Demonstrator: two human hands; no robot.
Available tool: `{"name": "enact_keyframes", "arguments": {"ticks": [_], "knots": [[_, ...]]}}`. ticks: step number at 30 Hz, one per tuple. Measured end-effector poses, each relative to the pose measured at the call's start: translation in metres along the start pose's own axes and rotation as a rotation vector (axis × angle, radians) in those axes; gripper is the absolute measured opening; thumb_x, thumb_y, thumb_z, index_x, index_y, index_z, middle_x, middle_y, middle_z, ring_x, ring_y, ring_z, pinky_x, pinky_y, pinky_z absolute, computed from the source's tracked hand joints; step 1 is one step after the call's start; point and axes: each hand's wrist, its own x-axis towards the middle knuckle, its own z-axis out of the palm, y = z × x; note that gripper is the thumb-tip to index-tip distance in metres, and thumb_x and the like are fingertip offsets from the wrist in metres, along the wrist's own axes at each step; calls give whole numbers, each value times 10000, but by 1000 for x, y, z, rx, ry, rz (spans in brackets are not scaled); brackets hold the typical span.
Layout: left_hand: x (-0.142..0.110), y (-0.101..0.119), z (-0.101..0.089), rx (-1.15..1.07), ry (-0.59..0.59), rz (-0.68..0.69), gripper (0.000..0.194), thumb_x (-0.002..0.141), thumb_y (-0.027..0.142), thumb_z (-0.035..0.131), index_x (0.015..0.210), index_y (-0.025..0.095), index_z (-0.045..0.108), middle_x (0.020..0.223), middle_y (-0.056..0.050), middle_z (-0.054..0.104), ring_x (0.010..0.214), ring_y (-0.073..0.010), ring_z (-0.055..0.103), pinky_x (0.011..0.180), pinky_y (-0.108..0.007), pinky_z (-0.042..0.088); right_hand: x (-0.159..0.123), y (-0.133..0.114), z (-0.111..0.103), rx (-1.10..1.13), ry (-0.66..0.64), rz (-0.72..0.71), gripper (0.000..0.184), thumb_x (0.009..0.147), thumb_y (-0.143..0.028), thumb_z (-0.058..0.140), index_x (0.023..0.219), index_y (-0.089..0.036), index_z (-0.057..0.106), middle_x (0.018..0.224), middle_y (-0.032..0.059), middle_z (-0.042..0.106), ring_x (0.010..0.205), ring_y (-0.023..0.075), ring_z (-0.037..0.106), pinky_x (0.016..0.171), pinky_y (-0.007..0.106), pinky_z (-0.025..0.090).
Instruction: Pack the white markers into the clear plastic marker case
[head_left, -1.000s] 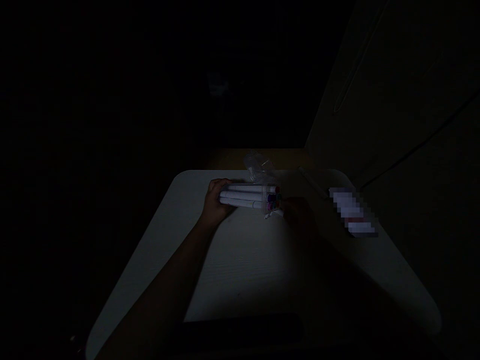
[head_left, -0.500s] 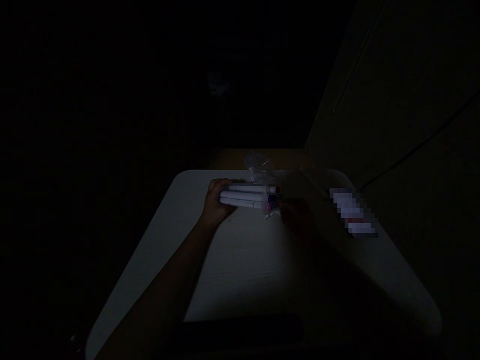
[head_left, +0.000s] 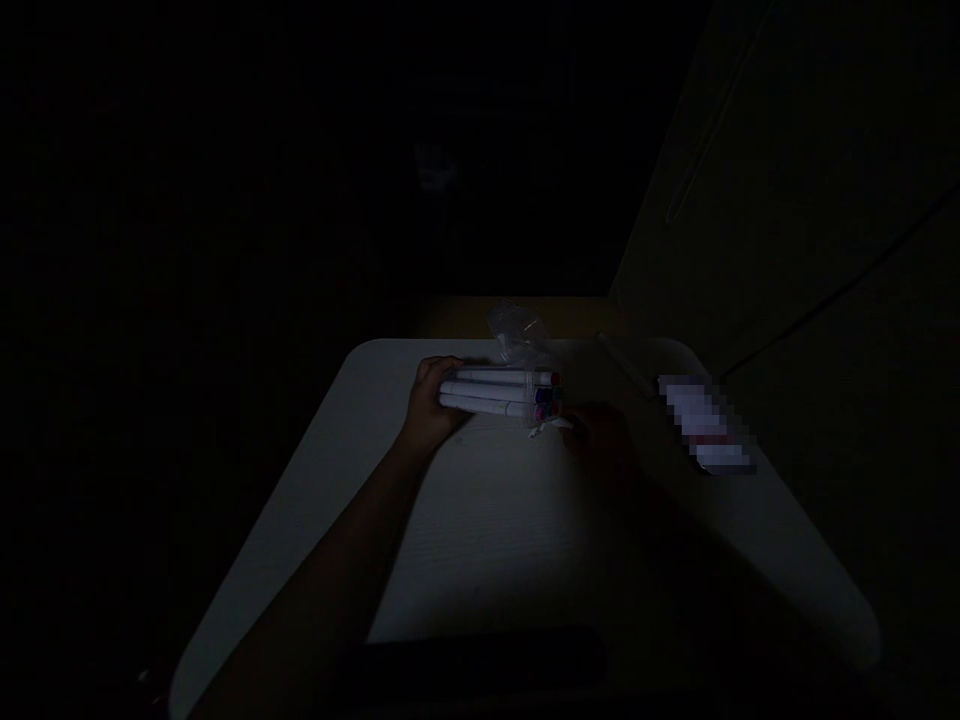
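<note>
A clear plastic case of white markers [head_left: 487, 392] lies on its side on the white table, the coloured marker ends facing right. My left hand [head_left: 433, 395] is wrapped round the left end of this case. The case's transparent lid [head_left: 517, 332] stands open on the far side. At the right end, in deep shadow, my right hand [head_left: 600, 440] has its fingers drawn together close to the marker ends. A small white piece [head_left: 555, 426] reaches to its fingertips; what it is I cannot make out.
The room is very dark. On the right of the white table [head_left: 480, 520] lies a phone [head_left: 705, 425] with a lit, blurred screen. A thin pale stick-like thing [head_left: 624, 362] lies beyond it. A dark cable [head_left: 840, 290] runs along the right side.
My right hand has shifted slightly, and more of the small white piece shows by its fingertips. My left hand and the marker case stay nearly where they were.
</note>
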Motion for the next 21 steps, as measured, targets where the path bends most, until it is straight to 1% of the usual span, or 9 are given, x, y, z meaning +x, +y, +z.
{"name": "enact_keyframes", "arguments": {"ticks": [6, 12, 16, 19, 21], "knots": [[-1, 0, 1, 2, 4, -14, 467, 581, 246, 707, 1016, 241, 538, 996, -42, 528, 945, -226, 553, 821, -394, 494, 1, 8, -6, 64, 113, 35, 308, 816, -251, 477, 1040, -147, 661, 1006, 127, 670, 912, 235, 617, 802, 390, 475], [0, -1, 0, -13, -13, -17, 480, 592, 255, 710, 1034, 239, 525, 1013, -35, 519, 960, -218, 554, 832, -394, 486, 1, 17, -16, 132, 268, 74, 269, 805, -301, 490, 971, -175, 659, 958, 99, 674, 866, 217, 629, 740, 367, 501], [0, -2, 0, 3, -17, -18, 466, 603, 258, 703, 1033, 231, 525, 1018, -40, 522, 974, -221, 550, 841, -393, 486, 1, 19, -25, 157, 446, 108, 247, 812, -345, 495, 929, -189, 649, 916, 82, 675, 853, 208, 622, 756, 371, 494], [-1, -1, 0, 8, -10, -40, 453, 598, 248, 690, 1022, 222, 535, 1006, -38, 527, 964, -215, 556, 843, -376, 491, 0, 21, -31, 118, 586, 68, 220, 818, -350, 510, 889, -191, 644, 887, 69, 672, 837, 199, 612, 763, 366, 483], [-1, -1, 1, -5, 1, -30, 453, 596, 255, 695, 1021, 229, 540, 1003, -38, 528, 959, -218, 560, 840, -377, 496, 0, 23, -33, 82, 643, 28, 198, 822, -335, 518, 879, -189, 640, 874, 64, 669, 829, 193, 608, 763, 361, 479]]}}
